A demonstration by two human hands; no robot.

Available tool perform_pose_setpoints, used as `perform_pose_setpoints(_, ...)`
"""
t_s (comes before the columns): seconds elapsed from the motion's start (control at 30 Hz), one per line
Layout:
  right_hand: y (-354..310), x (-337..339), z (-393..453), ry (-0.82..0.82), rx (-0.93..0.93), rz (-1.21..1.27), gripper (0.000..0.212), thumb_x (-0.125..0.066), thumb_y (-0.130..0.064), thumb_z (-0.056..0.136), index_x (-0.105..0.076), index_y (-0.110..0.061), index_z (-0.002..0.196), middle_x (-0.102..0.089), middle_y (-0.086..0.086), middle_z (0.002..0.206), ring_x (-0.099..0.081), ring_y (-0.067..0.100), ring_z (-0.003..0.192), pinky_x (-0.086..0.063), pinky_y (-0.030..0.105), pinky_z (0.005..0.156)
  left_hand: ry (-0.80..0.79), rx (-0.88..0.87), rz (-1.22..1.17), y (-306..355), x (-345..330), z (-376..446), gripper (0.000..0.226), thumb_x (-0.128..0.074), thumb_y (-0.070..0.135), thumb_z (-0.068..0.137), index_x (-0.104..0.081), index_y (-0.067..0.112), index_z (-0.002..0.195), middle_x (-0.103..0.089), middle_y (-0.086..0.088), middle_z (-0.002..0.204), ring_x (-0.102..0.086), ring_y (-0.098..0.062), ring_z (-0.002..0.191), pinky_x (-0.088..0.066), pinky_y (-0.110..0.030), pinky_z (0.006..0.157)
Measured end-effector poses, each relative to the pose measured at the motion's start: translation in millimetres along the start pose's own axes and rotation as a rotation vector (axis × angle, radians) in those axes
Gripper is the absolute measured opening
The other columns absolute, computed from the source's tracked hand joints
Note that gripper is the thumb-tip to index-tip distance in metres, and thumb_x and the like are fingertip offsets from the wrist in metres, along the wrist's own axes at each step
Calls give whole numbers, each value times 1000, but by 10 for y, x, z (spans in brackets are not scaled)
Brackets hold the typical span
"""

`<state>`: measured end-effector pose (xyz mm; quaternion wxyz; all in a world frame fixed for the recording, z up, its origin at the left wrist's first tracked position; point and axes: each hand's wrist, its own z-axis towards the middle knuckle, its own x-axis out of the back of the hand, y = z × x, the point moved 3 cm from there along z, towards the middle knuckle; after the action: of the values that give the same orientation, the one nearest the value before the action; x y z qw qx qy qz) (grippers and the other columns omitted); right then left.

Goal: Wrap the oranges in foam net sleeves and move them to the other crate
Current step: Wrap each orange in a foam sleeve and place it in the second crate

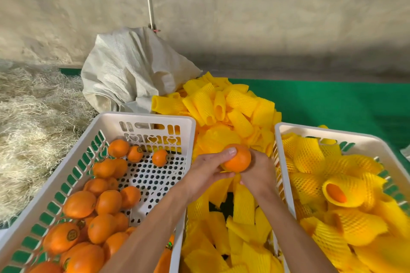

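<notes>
Between the two crates my left hand [213, 167] grips a bare orange [237, 158], thumb lying across its top. My right hand [258, 173] is against the orange's right side with its fingers curled under the fruit. They seem to pinch a yellow foam net sleeve [236, 178], of which only a sliver shows below the orange. The white left crate [142, 117] holds several unwrapped oranges [79, 204]. The white right crate [310, 129] holds several sleeved oranges [341, 193].
A heap of loose yellow foam sleeves [221, 104] fills the gap between the crates and runs back to a white woven sack [128, 73]. Straw [33, 117] lies on the left. A green mat [343, 104] covers the floor on the right, with a plaster wall behind.
</notes>
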<state>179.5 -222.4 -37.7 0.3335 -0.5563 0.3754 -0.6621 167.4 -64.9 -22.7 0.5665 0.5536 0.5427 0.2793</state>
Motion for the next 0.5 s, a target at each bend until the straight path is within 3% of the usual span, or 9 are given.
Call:
perform_pose_setpoints(0.1, 9, -27, 58, -150, -8, 106, 6, -69, -21, 96, -73, -18, 92, -63, -1, 55, -59, 17, 40, -45, 28, 40, 124, -42, 93, 22, 149, 33, 63, -83, 58, 70, -81, 8, 107, -77, -9, 116, -70, -24, 115, -59, -36, 91)
perform_pose_setpoints(0.2, 13, -6, 77, -219, 6, 228, 19, -62, -31, 102, -72, -21, 89, -55, 0, 53, -52, 16, 40, -39, 27, 42, 217, -79, 72, 40, 219, 62, 65, -84, 57, 70, -79, 7, 112, -78, -10, 111, -71, -27, 111, -58, -40, 91)
perform_pose_setpoints(0.27, -10, 13, 71, -171, 71, 217, 23, -61, -32, 102, -71, -26, 83, -55, -6, 53, -50, 12, 43, -39, 26, 44, 290, -108, 106, 36, 235, 78, 62, -85, 60, 70, -80, 12, 109, -80, -5, 103, -74, -23, 101, -61, -36, 85)
perform_pose_setpoints(0.33, -54, 48, 68, -25, 174, 151, 22, -60, -29, 103, -72, -27, 84, -60, -11, 59, -52, 5, 50, -41, 21, 50, 344, -170, 254, 16, 187, 70, 47, -87, 59, 72, -81, 22, 100, -80, 6, 90, -74, -11, 85, -58, -23, 70)
perform_pose_setpoints(0.43, -125, 112, 27, 109, 281, 28, 18, -62, -26, 101, -74, -24, 114, -71, -14, 82, -62, 3, 66, -49, 18, 62, 358, -302, 521, -80, 56, 86, 22, -87, 43, 81, -77, 26, 90, -73, 21, 83, -66, 1, 74, -48, -12, 63)
perform_pose_setpoints(0.5, -175, 88, -46, 85, 405, -130, 29, -67, -22, 98, -70, -20, 127, -72, -10, 85, -57, 1, 63, -47, 16, 62, 416, -309, 544, -103, 49, 110, 21, -84, 32, 85, -68, 20, 76, -65, 14, 69, -53, -1, 58, -42, -18, 56)
